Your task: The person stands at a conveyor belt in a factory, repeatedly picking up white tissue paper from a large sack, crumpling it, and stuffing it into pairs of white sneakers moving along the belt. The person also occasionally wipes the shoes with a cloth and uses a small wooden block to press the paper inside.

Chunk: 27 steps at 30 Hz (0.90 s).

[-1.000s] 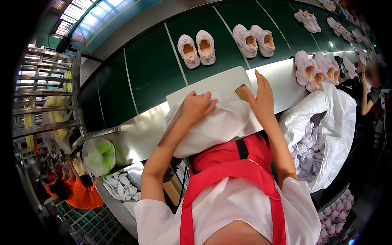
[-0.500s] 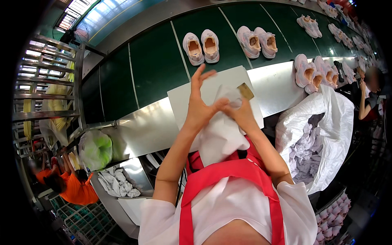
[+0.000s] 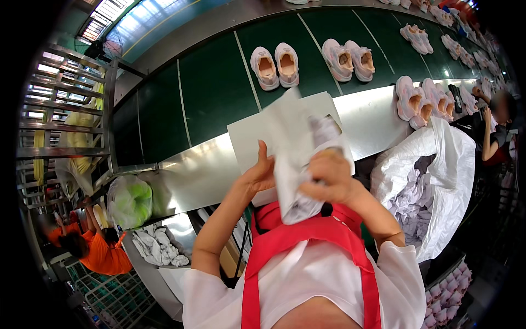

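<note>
A white sheet of paper (image 3: 282,148) stands folded up in front of me, blurred by motion, with crumpled white paper (image 3: 326,130) showing inside its right side. My left hand (image 3: 261,172) meets the sheet's left edge, thumb raised and apart from the fingers; the fingertips are partly hidden. My right hand (image 3: 331,175) is curled at the sheet's right side, smeared by motion. A small tan patch shows at its fingers, too blurred to name. Beneath lies a stack of flat white sheets (image 3: 246,137) on the metal bench ledge (image 3: 203,164).
Beyond the ledge runs a green conveyor belt (image 3: 208,98) carrying pairs of pale sneakers (image 3: 275,66). More sneakers (image 3: 411,98) stand on the ledge at right, above a white sack (image 3: 457,164) of crumpled paper. A bag with green contents (image 3: 130,200) sits left. Other people work at both sides.
The sheet's far part has swung up and stands above the stack. My left hand has dropped toward me; my right hand has curled and moved slightly nearer. The brownish piece at its fingers is mostly hidden.
</note>
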Each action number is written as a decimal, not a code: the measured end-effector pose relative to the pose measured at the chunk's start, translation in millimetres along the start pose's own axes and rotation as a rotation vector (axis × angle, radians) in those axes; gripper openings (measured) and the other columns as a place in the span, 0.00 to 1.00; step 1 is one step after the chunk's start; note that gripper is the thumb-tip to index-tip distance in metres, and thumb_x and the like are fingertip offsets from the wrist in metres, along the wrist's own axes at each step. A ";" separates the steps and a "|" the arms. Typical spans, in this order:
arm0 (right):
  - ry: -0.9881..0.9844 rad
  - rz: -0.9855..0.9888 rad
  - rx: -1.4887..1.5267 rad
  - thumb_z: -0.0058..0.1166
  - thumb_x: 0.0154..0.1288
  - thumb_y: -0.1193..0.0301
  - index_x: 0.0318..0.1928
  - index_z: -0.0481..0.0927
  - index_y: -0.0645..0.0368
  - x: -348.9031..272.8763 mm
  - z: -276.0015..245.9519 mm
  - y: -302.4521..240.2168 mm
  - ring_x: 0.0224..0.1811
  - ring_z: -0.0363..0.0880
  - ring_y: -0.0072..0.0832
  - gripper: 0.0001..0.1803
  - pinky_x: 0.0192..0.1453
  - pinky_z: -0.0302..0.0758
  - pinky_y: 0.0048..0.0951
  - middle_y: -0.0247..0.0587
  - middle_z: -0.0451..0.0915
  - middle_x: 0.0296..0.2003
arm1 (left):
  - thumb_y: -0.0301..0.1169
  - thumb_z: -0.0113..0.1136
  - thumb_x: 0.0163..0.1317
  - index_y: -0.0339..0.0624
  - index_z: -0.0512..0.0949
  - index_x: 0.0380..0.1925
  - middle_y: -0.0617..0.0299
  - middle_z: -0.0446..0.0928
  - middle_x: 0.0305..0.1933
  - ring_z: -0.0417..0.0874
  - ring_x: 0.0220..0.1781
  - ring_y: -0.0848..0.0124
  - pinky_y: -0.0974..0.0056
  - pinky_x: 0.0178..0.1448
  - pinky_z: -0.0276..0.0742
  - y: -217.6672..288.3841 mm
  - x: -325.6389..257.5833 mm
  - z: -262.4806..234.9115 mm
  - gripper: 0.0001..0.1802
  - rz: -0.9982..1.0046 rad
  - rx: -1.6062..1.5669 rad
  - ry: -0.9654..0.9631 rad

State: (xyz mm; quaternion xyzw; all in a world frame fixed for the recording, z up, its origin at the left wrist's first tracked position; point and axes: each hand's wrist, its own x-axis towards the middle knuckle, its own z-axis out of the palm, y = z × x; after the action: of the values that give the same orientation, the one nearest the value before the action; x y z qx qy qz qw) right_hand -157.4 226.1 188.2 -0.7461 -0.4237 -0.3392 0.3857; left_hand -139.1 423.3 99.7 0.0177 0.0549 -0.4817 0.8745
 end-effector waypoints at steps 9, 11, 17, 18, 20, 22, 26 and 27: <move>-0.386 0.253 0.488 0.64 0.40 0.77 0.40 0.78 0.56 -17.1 27.9 -10.0 0.34 0.75 0.37 0.20 0.38 0.74 0.31 0.37 0.71 0.33 | 0.50 0.58 0.62 0.37 0.75 0.43 0.62 0.75 0.35 0.76 0.34 0.76 0.70 0.39 0.73 3.6 23.8 60.3 0.25 0.067 0.957 0.327; -0.190 0.385 0.454 0.66 0.41 0.77 0.39 0.78 0.57 -14.2 25.2 -12.1 0.36 0.75 0.35 0.20 0.39 0.73 0.29 0.38 0.71 0.34 | 0.47 0.58 0.63 0.38 0.76 0.30 0.70 0.71 0.25 0.69 0.27 0.81 0.73 0.31 0.66 -5.5 23.9 60.4 0.20 0.269 1.043 0.477; 0.092 1.069 0.463 0.71 0.44 0.74 0.52 0.66 0.60 -11.9 39.9 -0.1 0.44 0.72 0.27 0.35 0.51 0.70 0.26 0.39 0.71 0.44 | 0.46 0.53 0.67 0.39 0.74 0.41 0.64 0.75 0.35 0.75 0.36 0.78 0.70 0.40 0.71 -3.6 23.9 43.6 0.19 0.498 0.943 0.469; 0.083 1.094 0.435 0.70 0.45 0.74 0.51 0.65 0.60 -12.4 39.5 6.2 0.46 0.72 0.27 0.34 0.52 0.70 0.26 0.39 0.72 0.44 | 0.46 0.53 0.67 0.38 0.72 0.45 0.63 0.76 0.38 0.76 0.39 0.75 0.69 0.43 0.72 -0.9 20.8 56.0 0.21 0.383 0.576 0.392; -0.055 1.253 0.541 0.70 0.47 0.72 0.54 0.64 0.60 -13.3 36.6 13.1 0.50 0.72 0.31 0.35 0.53 0.70 0.29 0.44 0.71 0.47 | 0.42 0.58 0.63 0.37 0.70 0.49 0.59 0.76 0.41 0.78 0.41 0.72 0.69 0.46 0.73 1.1 17.5 61.8 0.22 0.510 0.962 0.499; -0.072 1.080 0.293 0.69 0.47 0.70 0.58 0.62 0.61 -14.4 44.0 11.9 0.52 0.71 0.37 0.39 0.54 0.70 0.31 0.48 0.69 0.50 | 0.41 0.60 0.62 0.36 0.70 0.48 0.58 0.77 0.41 0.78 0.42 0.72 0.68 0.46 0.73 5.8 16.3 53.0 0.22 0.574 1.613 0.582; -0.247 0.750 -0.139 0.70 0.45 0.66 0.65 0.56 0.62 2.0 43.1 -5.0 0.55 0.68 0.49 0.48 0.57 0.69 0.36 0.55 0.64 0.55 | 0.37 0.61 0.62 0.35 0.71 0.44 0.60 0.77 0.35 0.77 0.36 0.75 0.70 0.40 0.73 17.9 25.9 43.3 0.18 0.720 1.315 0.705; -0.246 0.806 -0.161 0.70 0.45 0.66 0.65 0.55 0.64 1.1 50.0 -7.9 0.54 0.69 0.52 0.49 0.56 0.70 0.38 0.56 0.65 0.56 | 0.38 0.60 0.62 0.35 0.71 0.42 0.61 0.77 0.34 0.77 0.33 0.76 0.71 0.37 0.73 15.7 30.4 40.0 0.18 0.723 1.268 0.694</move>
State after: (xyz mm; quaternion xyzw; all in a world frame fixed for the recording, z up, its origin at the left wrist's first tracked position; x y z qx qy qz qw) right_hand -155.0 272.4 167.8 -0.9146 -0.1129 -0.1019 0.3746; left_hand -106.6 402.9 135.7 0.6757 0.0305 -0.0756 0.7327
